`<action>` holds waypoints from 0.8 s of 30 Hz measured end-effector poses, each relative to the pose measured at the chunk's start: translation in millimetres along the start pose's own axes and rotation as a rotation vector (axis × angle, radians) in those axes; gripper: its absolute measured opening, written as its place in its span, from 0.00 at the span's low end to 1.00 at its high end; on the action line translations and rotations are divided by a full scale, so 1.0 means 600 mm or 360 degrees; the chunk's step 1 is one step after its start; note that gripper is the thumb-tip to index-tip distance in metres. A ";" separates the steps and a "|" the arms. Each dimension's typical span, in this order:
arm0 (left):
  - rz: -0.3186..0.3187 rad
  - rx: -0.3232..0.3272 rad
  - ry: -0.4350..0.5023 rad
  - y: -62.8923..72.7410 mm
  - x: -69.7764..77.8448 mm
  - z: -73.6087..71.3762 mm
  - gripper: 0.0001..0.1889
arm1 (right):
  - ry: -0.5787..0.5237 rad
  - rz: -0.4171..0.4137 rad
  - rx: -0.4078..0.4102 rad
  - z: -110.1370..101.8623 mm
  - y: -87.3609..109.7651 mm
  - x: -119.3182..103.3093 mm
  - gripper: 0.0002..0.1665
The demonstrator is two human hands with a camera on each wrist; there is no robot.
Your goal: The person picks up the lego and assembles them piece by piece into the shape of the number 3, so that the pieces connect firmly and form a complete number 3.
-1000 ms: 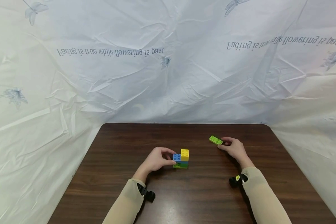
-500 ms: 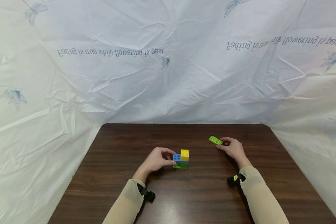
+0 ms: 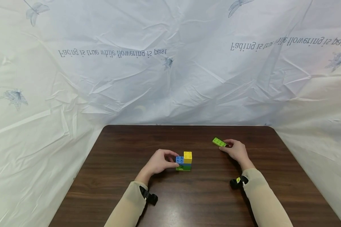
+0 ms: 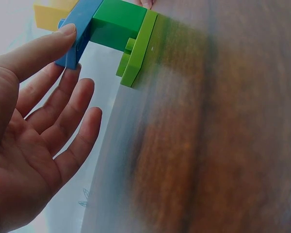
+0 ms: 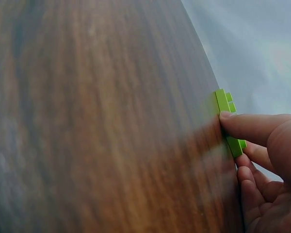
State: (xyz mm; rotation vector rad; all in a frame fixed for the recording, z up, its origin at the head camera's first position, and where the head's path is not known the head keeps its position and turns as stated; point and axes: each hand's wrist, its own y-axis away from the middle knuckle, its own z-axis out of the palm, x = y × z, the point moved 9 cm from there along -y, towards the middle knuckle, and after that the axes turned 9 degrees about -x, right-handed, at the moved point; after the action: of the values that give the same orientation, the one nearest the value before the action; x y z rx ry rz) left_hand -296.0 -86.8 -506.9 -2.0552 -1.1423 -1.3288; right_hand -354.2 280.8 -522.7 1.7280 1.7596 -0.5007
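Note:
In the head view my left hand [image 3: 160, 162] pinches the left end of a stack of toy bricks near the middle of the table. The left wrist view shows its layers: a light green plate [image 4: 139, 51] at the bottom, a dark green brick [image 4: 120, 22], then a blue brick [image 4: 82, 24] between my thumb and fingers. A yellow brick [image 3: 188, 157] tops the right side of the blue one. Farther right, my right hand [image 3: 238, 152] pinches the near end of a flat light green toy brick [image 3: 219, 142], thumb on its side and studs facing up.
Both bricks' spots are on a dark brown wooden table [image 3: 170, 201]. Behind and beside it hangs a wrinkled white sheet [image 3: 170, 85] with printed lettering. Each wrist carries a small black camera, such as the left wrist camera [image 3: 152, 199].
My right hand and wrist have shifted slightly left, with the thumb a little farther along the light green brick. The brick, my left hand and the stack stay in place.

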 end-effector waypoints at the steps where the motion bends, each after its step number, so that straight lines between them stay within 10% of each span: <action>1: 0.0000 -0.0001 0.0000 0.000 0.000 0.000 0.17 | 0.0000 -0.0002 0.0001 0.000 0.000 0.000 0.34; 24: 0.0005 -0.0002 -0.0007 0.001 0.002 0.000 0.17 | 0.0005 -0.0064 0.0004 0.000 0.005 0.001 0.33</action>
State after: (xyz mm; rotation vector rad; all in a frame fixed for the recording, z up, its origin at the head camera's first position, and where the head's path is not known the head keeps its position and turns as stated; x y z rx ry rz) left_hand -295.4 -86.8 -505.8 -2.0611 -1.1399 -1.3246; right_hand -351.0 281.5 -522.9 1.6984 1.7998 -0.5180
